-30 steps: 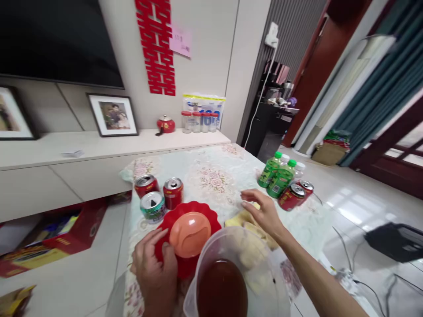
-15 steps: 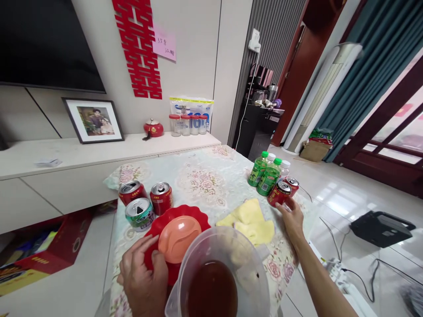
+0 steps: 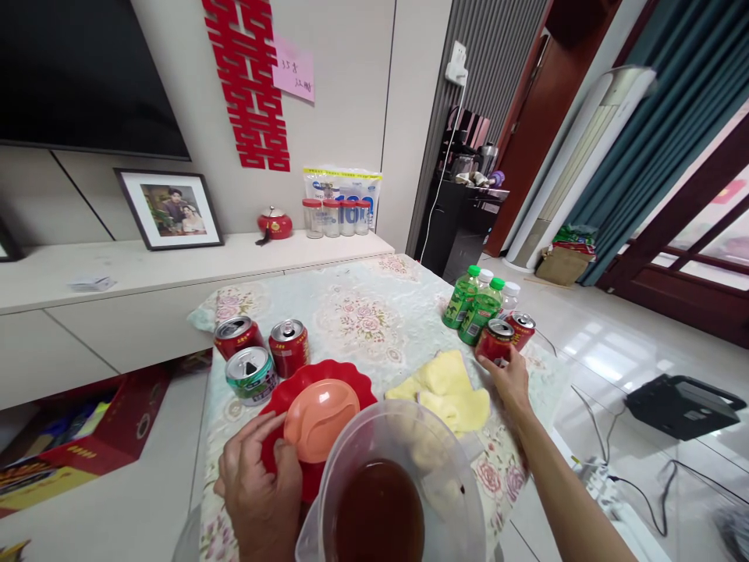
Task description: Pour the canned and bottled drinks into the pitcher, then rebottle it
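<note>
Mid-rt of frame, our R hand [image 3: 510, 382], the nearer one, is curled part-closed round the upright front red can [image 3: 495, 343].

Hands [image 3: 260, 476] on red dish [image 3: 310, 372], red can [image 3: 493, 346]

Beyond the hands [image 3: 257, 476] [image 3: 510, 386]: double-happiness characters, red paper [image 3: 253, 94]; "35", pink note [image 3: 293, 72]; "160", partly obscured, bag [image 3: 342, 186].

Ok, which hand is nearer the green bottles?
Right hand, on a red can just in front of the bottles; the left hand is farther, at the red plate.
</note>
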A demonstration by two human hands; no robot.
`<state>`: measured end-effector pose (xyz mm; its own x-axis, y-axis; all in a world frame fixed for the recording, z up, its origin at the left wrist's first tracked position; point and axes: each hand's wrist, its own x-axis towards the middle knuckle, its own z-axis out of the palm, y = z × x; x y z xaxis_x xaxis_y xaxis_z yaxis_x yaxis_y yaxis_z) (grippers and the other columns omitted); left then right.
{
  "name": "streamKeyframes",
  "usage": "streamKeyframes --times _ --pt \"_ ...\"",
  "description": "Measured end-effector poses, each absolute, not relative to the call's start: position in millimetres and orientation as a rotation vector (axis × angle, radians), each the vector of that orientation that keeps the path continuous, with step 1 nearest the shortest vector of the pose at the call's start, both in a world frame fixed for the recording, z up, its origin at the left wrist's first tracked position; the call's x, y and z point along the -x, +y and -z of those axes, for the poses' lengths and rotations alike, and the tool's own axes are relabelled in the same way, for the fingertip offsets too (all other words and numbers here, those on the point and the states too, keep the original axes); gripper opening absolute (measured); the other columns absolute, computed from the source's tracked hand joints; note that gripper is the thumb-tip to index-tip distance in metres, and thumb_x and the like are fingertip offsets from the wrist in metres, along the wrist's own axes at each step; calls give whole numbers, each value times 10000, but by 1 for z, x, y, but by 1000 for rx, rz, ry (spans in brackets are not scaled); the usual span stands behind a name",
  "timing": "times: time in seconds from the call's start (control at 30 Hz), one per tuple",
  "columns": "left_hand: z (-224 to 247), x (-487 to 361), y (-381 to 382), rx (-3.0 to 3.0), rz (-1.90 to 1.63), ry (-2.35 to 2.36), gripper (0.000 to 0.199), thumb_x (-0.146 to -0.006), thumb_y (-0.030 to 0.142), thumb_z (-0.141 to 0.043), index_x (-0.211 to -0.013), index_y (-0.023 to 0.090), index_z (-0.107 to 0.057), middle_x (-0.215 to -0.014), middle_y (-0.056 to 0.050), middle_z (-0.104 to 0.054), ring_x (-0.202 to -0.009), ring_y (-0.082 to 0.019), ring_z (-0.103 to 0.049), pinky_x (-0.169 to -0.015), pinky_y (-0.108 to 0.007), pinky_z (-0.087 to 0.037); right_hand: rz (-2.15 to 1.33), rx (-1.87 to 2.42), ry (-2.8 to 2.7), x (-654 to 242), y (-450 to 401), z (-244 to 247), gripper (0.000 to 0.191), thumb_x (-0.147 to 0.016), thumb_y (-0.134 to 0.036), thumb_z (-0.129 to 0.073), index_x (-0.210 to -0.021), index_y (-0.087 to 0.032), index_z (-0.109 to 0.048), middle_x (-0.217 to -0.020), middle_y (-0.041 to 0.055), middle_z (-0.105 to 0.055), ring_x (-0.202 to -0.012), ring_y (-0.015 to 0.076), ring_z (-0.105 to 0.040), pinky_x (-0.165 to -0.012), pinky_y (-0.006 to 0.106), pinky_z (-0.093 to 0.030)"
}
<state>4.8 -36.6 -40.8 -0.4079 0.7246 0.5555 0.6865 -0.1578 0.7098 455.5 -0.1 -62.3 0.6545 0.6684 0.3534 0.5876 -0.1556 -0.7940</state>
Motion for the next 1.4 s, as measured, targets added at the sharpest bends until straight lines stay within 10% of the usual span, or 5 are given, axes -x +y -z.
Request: streamKeyframes --times 0.7,0.93,1.2,1.4 --pt "41 -4 -37 -1724 -1602 2003 220 -964 336 -493 -1032 226 -671 -1154 -122 -679 -1182 -346 -616 -1115 -616 -433 -120 1829 -992 -423 -14 50 312 -981 -405 -703 -1134 -139 -650 -1033 55 -679 -878 175 -666 -800 359 -578" --pt "27 -5 -44 -1728 -1579 1982 199 -994 263 -455 -1058 217 -637 -1172 -141 -650 -1187 -362 -590 -1083 -687 -416 -233 1638 -1158 -370 -33 -22 665 -580 -536 -899 -1075 -175 -642 -952 78 -733 -821 273 -657 -733 411 -536" --pt "-68 -8 -63 -1692 -1755 1414 181 -999 287 -569 -1157 304 -655 -1295 -60 -604 -1311 -293 -565 -1152 -572 -440 -501 1354 -1383 -293 -51 -125 600 -593 -485 -939 -1033 -187 -660 -1041 98 -744 -895 278 -680 -769 404 -569" --pt "-143 -27 -73 -1693 -1257 843 681 -920 458 -726 -1526 358 -432 -1644 -90 -394 -1495 -365 -432 -1164 -557 -490 -676 1160 -1607 -231 -55 -170 523 -648 -367 -931 -1062 -194 -662 -995 50 -733 -901 252 -677 -796 375 -575"
